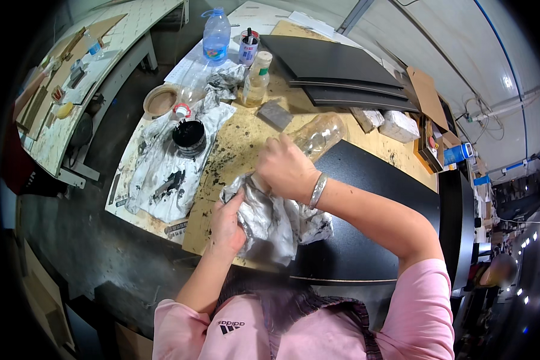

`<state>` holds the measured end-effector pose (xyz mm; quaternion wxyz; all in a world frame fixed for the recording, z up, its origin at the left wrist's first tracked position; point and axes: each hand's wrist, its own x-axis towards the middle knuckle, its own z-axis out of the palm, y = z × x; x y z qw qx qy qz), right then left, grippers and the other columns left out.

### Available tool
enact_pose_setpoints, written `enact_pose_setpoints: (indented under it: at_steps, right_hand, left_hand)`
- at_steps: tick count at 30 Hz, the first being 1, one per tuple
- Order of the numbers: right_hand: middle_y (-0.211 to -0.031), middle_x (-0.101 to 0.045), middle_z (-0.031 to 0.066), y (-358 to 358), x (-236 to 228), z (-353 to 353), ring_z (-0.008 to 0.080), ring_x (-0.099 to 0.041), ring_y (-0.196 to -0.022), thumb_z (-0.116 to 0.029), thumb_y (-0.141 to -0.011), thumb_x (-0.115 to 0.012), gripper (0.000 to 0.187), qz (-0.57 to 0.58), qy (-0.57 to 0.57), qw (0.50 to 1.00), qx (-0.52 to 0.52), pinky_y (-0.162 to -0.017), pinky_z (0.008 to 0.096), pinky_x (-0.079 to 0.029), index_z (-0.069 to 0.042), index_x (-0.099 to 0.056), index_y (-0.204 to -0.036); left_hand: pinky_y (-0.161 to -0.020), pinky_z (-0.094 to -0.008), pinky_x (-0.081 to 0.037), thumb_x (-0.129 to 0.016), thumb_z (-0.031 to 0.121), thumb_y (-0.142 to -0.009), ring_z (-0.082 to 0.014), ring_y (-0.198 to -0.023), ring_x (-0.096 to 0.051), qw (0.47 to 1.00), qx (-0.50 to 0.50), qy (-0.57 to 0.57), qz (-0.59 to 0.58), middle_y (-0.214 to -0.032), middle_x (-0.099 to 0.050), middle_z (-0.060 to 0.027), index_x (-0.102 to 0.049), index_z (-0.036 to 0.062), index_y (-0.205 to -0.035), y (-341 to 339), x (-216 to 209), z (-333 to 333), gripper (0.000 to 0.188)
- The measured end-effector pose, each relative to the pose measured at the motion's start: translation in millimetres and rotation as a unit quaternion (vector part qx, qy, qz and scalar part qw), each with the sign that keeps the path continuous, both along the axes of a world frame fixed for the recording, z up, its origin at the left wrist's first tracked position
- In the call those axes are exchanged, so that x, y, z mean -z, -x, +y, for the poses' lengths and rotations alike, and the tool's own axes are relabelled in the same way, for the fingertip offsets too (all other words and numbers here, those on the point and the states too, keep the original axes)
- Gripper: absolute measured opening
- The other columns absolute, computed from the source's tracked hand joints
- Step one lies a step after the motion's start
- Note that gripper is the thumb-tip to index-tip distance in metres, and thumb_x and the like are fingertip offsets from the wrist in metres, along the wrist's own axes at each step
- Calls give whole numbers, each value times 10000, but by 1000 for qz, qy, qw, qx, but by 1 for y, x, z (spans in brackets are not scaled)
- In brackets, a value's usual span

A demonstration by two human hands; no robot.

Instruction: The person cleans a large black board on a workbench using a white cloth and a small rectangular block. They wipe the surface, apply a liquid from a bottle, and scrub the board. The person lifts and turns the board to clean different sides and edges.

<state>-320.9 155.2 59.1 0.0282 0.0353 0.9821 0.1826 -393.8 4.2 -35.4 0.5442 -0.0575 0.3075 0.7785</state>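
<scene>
My left hand [227, 227] is closed on the near-left edge of a crumpled white rag [264, 225] with grey and black stains. The rag hangs over the table's front edge and partly over a black board [366, 210]. Above the rag's far end, my right hand [287, 168] is curled into a fist. A pale bit shows under its fingers, but I cannot make out what it grips. Just beyond that fist lies a clear plastic bottle [321, 135] on its side. Left of my hands, a tub of black paste [189, 139] stands on a smeared white cloth [153, 159].
Farther back stand a large clear bottle [216, 39], a small bottle of yellowish liquid [257, 81] and a can [248, 49]. A grey block [274, 114] lies nearer. Stacked black panels [336, 60] fill the back right, beside a cardboard box [427, 96]. Another workbench [117, 66] is at left.
</scene>
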Motion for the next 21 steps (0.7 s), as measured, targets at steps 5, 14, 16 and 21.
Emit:
enact_pose_setpoints:
  at_steps: [5,14,16,21]
  right_hand:
    - [-766,-627,34,4,0,9,215,-578,-855,-218,-722,-630,112,-3,-71,997,-6,-802,354,-412,-124,-691,-710]
    - [-770,-627,35,8,-1,7,219,-575,-849,-232,-709,-636,116,-14,-81,997,0,-804,353,-408,-132,-691,-689]
    - [-785,-630,35,11,-1,9,218,-577,-855,-243,-709,-639,126,-19,-77,997,5,-812,350,-412,-130,-693,-694]
    - [-828,-644,68,27,5,23,245,-600,-897,-181,-686,-689,105,71,109,991,27,-836,383,-449,-109,-700,-761]
  left_hand:
    - [-845,-408,-575,-537,21,-968,-253,-958,-689,1000,-19,-1,-5,-1073,-683,-152,-622,-62,-1132,2,-6,-4,203]
    - [-834,-404,-578,-556,19,-958,-250,-948,-690,999,-37,-3,5,-1063,-678,-157,-609,-67,-1136,-2,-2,-6,204]
    - [-836,-400,-577,-557,22,-958,-250,-946,-689,999,-36,0,8,-1065,-676,-155,-602,-70,-1143,-2,-5,-7,212]
    - [-845,-392,-571,-549,24,-963,-252,-961,-685,999,-40,-2,19,-1079,-673,-160,-601,-78,-1146,-2,-11,-14,216]
